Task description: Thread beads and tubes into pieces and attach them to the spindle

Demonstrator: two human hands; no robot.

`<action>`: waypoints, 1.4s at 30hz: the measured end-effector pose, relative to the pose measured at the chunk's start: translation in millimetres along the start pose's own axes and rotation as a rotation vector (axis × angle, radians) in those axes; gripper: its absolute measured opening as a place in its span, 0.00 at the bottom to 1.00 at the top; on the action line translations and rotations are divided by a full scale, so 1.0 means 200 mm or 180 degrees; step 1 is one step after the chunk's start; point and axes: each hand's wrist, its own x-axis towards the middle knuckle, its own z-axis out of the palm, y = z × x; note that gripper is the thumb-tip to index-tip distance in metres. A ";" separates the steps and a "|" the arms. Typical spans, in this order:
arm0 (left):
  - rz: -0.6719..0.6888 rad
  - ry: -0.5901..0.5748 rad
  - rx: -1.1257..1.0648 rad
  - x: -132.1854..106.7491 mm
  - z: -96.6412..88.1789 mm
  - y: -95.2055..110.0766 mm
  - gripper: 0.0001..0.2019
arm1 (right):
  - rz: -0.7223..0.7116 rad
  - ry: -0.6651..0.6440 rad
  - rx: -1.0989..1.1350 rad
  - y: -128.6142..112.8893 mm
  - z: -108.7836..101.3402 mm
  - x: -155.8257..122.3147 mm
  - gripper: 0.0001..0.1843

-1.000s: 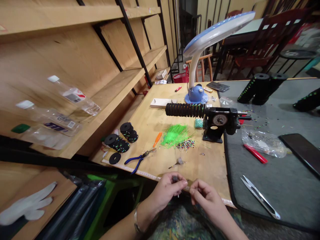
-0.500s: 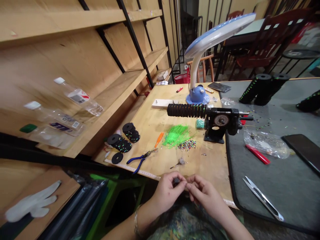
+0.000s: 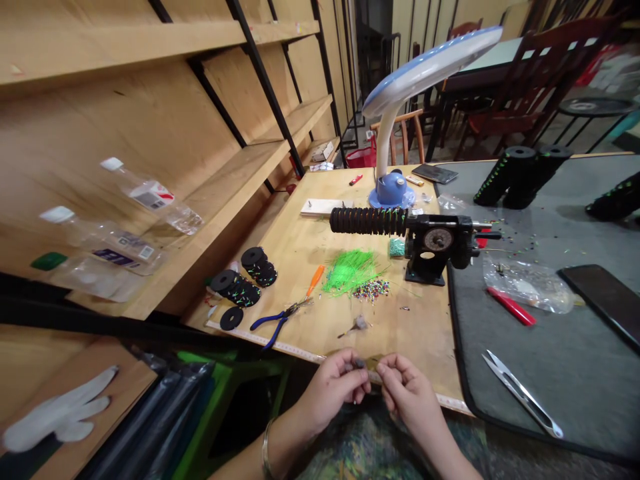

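My left hand [image 3: 337,382] is closed around a small dark grey piece [image 3: 359,363], whose kind I cannot make out. A little to its right, my right hand [image 3: 406,385] pinches thumb against forefinger; anything between those fingertips is too small to name. Both hands hover over the table's front edge with a narrow gap between them. Just beyond them lies a small greyish lump with a thin stem [image 3: 359,323]. Farther back are a pile of bright green strands [image 3: 350,270] and a heap of tiny multicoloured beads [image 3: 371,289].
Blue-handled pliers [image 3: 280,323], an orange-handled tool [image 3: 315,279] and black foam spools [image 3: 235,288] lie left. A black cranked device [image 3: 430,247] carries a row of black discs [image 3: 367,221]. Silver snips [image 3: 523,393] and a red tube [image 3: 511,306] rest on the grey mat [image 3: 480,320]. A lamp [image 3: 393,189] stands behind.
My hands have drawn slightly apart from touching fingertips. The grey piece in my left hand shows more plainly. The whole view has shifted a little.
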 end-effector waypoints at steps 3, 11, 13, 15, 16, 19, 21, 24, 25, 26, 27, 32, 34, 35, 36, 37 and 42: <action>-0.0026 0.0009 0.0032 0.00 0.00 -0.01 0.13 | -0.0048 0.0089 0.0011 0.01 0.00 0.00 0.28; 0.0284 -0.0233 0.0252 0.01 0.01 -0.04 0.20 | -0.0173 0.0055 0.0118 0.02 0.02 0.00 0.26; 0.0293 -0.0270 0.0250 0.02 0.01 -0.05 0.20 | -0.0175 0.0039 0.0111 0.01 0.02 0.00 0.26; 0.0292 -0.0281 0.0251 0.02 0.01 -0.05 0.21 | -0.0183 0.0049 0.0091 0.00 0.03 0.00 0.27; 0.0293 -0.0287 0.0244 0.02 0.01 -0.05 0.21 | -0.0182 0.0071 0.0084 0.00 0.03 0.00 0.27; 0.0274 -0.0266 0.0169 0.02 0.01 -0.06 0.20 | -0.0167 0.0177 0.0118 -0.01 0.03 -0.01 0.28; 0.0254 -0.0181 0.0069 0.02 0.01 -0.06 0.19 | -0.0176 0.0227 0.0173 -0.02 0.04 -0.01 0.29; 0.0219 -0.0073 -0.0091 0.02 0.02 -0.05 0.19 | -0.0190 0.0233 0.0221 -0.01 0.04 -0.01 0.29; 0.0193 -0.0066 -0.0124 0.02 0.03 -0.05 0.19 | -0.0192 0.0232 0.0231 -0.01 0.04 -0.01 0.29; 0.0164 -0.0065 -0.0145 0.02 0.03 -0.04 0.19 | -0.0195 0.0240 0.0242 -0.01 0.04 -0.01 0.29; 0.0135 -0.0061 -0.0158 0.02 0.04 -0.04 0.18 | -0.0204 0.0245 0.0253 -0.01 0.04 -0.01 0.29; 0.0111 -0.0019 -0.0163 0.03 0.05 -0.02 0.18 | -0.0267 0.0230 0.0286 -0.01 0.04 0.00 0.27; 0.0155 -0.0069 -0.0127 0.03 0.05 -0.02 0.17 | -0.0276 0.0193 0.0304 -0.01 0.04 0.01 0.27; 0.0180 -0.0106 -0.0099 0.03 0.05 -0.03 0.17 | -0.0279 0.0168 0.0315 -0.01 0.04 0.01 0.27; 0.0201 -0.0148 -0.0068 0.03 0.05 -0.03 0.16 | -0.0280 0.0145 0.0324 0.00 0.04 0.01 0.27; 0.0220 -0.0180 -0.0038 0.03 0.05 -0.03 0.16 | -0.0276 0.0120 0.0330 0.00 0.04 0.01 0.27; 0.0290 -0.0215 0.0015 0.02 0.05 -0.03 0.17 | -0.0277 0.0152 0.0336 0.02 0.03 0.01 0.27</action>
